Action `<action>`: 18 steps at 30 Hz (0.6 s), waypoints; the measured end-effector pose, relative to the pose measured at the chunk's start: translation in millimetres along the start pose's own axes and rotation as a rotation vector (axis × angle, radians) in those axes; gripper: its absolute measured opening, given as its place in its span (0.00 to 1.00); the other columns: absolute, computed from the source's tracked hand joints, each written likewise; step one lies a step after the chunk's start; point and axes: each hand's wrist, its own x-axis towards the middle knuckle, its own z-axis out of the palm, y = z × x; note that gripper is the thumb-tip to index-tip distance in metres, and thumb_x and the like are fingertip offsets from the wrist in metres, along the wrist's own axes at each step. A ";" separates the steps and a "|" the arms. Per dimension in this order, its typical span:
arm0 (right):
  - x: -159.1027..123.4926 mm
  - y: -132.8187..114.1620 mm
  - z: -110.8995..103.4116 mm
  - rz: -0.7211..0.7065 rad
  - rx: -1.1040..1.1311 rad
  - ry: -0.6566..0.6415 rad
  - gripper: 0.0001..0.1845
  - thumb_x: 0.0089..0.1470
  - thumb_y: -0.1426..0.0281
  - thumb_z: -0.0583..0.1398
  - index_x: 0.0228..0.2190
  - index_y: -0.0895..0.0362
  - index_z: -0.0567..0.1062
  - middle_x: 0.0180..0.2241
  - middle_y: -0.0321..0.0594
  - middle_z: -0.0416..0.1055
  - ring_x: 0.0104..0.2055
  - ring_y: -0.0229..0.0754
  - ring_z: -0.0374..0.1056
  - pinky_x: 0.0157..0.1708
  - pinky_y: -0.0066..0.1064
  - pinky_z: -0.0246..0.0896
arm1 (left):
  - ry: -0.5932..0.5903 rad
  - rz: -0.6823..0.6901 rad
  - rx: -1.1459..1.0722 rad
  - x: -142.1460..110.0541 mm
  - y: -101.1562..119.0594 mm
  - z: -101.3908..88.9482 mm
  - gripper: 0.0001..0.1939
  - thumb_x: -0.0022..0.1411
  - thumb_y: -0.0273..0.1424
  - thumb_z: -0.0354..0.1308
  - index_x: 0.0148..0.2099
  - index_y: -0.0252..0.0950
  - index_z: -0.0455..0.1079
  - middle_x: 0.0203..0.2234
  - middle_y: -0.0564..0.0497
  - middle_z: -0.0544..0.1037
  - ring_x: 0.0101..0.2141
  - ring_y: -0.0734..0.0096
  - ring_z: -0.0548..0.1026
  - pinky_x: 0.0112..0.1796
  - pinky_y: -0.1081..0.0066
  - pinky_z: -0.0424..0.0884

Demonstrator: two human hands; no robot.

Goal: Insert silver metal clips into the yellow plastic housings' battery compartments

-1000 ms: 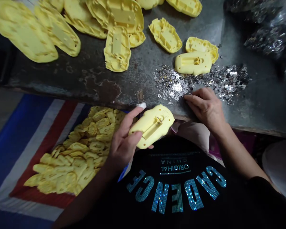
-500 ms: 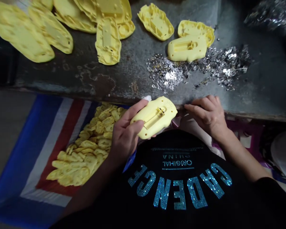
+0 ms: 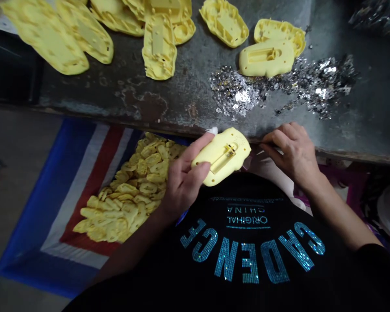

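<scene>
My left hand point(image 3: 186, 180) grips a yellow plastic casing half point(image 3: 238, 162) in front of the table edge, thumb on top and fingers around its far side. The outer face is up, with a battery slot, small holes and a metal contact in the slot's far end. A white covering point(image 3: 212, 130) wraps one left fingertip. My right hand point(image 3: 294, 149) rests at the table edge, just right of the casing and apart from it. Its thumb and forefinger are pinched together; anything between them is too small to make out. Small shiny metal pieces point(image 3: 237, 93) lie spread beyond both hands.
Another yellow casing half point(image 3: 266, 65) lies on the metal pieces, partly over a second one. More yellow halves point(image 3: 159, 47) lie at the table's left. Below the table, a striped sack point(image 3: 91, 186) holds a heap of yellow parts point(image 3: 126, 195). A clear plastic bag point(image 3: 377, 17) lies far right.
The whole view has shifted, so the table and things appear further right and slightly higher. My left hand still holds the casing half; my right hand stays pinched at the table edge.
</scene>
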 end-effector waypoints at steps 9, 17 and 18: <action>10.4 -47.9 -27.8 0.238 0.727 -0.061 0.19 0.72 0.50 0.69 0.36 0.50 0.82 0.36 0.39 0.82 0.37 0.47 0.76 0.37 0.42 0.72 | -0.110 -0.007 0.148 0.2 25.1 18.9 0.34 0.80 0.43 0.66 0.82 0.43 0.71 0.77 0.47 0.77 0.73 0.43 0.78 0.69 0.54 0.82; -4.1 -42.8 -39.4 0.215 0.642 -0.022 0.18 0.72 0.52 0.71 0.34 0.49 0.81 0.34 0.36 0.81 0.33 0.44 0.73 0.34 0.39 0.70 | -0.134 0.044 0.210 -4.0 32.7 33.0 0.31 0.82 0.41 0.62 0.82 0.46 0.71 0.80 0.50 0.72 0.79 0.43 0.70 0.70 0.54 0.82; -5.5 -42.9 -40.2 0.223 0.655 -0.019 0.19 0.71 0.51 0.71 0.33 0.49 0.81 0.33 0.36 0.80 0.33 0.44 0.73 0.34 0.39 0.70 | -0.143 0.068 0.221 -4.0 33.2 34.7 0.30 0.83 0.40 0.62 0.81 0.46 0.71 0.80 0.50 0.72 0.79 0.45 0.70 0.71 0.55 0.81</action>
